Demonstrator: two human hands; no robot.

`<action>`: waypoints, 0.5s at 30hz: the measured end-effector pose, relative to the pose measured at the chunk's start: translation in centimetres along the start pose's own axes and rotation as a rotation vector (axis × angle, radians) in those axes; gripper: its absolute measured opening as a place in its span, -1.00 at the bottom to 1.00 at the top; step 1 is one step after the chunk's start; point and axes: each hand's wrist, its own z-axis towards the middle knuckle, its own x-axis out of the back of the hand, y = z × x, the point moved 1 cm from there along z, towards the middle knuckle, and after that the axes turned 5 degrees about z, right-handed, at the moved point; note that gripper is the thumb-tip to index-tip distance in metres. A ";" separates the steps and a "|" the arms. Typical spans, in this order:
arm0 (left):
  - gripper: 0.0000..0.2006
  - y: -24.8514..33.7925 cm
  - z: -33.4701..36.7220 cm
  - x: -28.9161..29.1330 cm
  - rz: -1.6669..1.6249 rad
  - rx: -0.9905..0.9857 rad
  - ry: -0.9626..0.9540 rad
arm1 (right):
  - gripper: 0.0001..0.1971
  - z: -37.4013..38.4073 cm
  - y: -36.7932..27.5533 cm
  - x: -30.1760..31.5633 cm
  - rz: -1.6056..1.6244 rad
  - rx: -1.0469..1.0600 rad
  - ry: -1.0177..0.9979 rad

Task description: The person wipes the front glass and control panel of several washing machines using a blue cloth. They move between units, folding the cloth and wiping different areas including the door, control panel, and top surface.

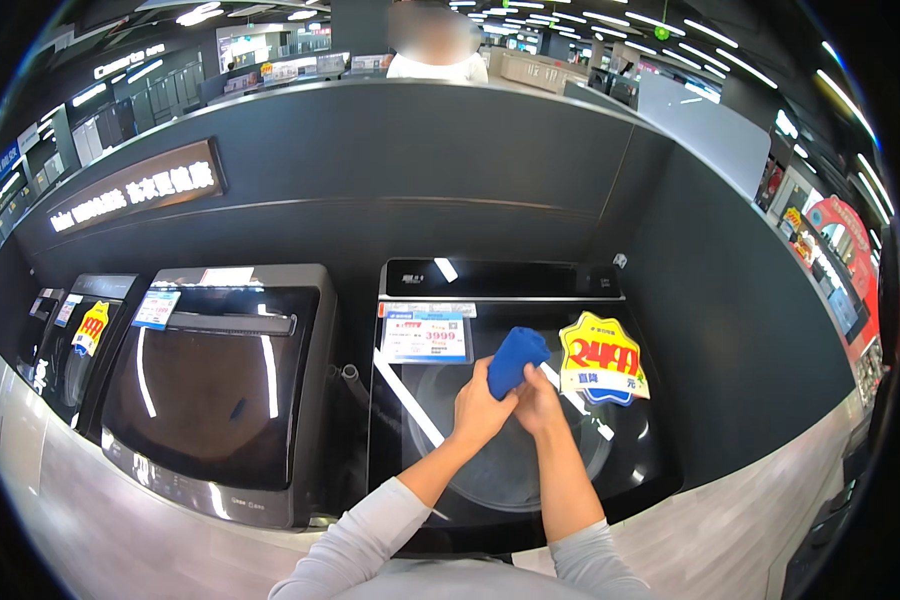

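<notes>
A folded blue cloth (517, 362) is held up over the dark glass lid (435, 395) of a top-loading washing machine. My left hand (484, 408) closes round the cloth's lower left side, its thumb pressed along it. My right hand (539, 402) grips the cloth's lower right edge, its fingers touching my left hand. Part of the right fingers is hidden behind the cloth. Left of the cloth, a blue and white price card (426, 337) lies on the lid. To its right is a yellow star-shaped price sign (604, 358) with red figures.
A second washing machine (205, 390) stands to the left, with a narrower black one (82, 340) beyond it. A grey hose end (350, 374) shows in the gap. Dark partition walls (420, 150) enclose the back and right. Behind the back wall stands a person (437, 66).
</notes>
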 end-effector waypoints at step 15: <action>-0.36 -2.9 0.9 -1.2 -0.449 0.060 0.149 | -0.51 1.0 -1.1 0.3 0.331 0.072 0.168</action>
